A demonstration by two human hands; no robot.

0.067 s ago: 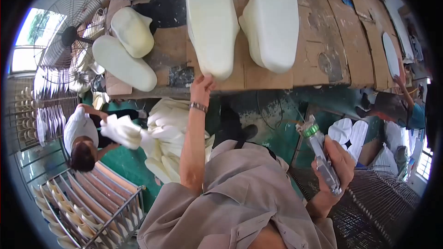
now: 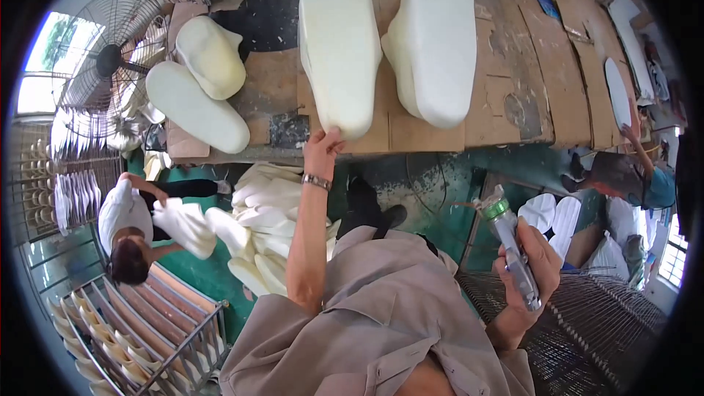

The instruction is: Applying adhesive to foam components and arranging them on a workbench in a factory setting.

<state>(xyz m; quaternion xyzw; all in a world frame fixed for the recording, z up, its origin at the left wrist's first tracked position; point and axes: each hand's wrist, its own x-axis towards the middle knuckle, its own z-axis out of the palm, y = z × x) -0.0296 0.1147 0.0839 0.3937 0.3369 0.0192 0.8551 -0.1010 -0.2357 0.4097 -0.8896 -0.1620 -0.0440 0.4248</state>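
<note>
Two cream-white foam boots lie soles up on the cardboard-covered bench in front of me. At the near end of the left foam boot [image 2: 339,44], my left hand [image 2: 323,150] pinches the edge between closed fingers. The right foam boot [image 2: 434,44] lies beside it, untouched. Off to the right, away from the bench, my right hand [image 2: 534,268] is wrapped round a metal spray gun [image 2: 513,249] with a green collar, its nozzle end up toward the bench. More foam boots [image 2: 198,106] lie at the bench's left end.
A pile of foam boots [image 2: 257,213] lies on the green floor at left, where a person [image 2: 128,213] handles one. A fan [image 2: 108,60] and a wheeled rack [image 2: 165,323] stand left. At the far right, another person [image 2: 642,176] touches a white sole-shaped piece [image 2: 618,95]. Wire mesh [image 2: 587,323] spreads lower right.
The bench and boots sit slightly lower in view. My left hand keeps its place at the boot's end. The person at left has lowered the foam piece.
</note>
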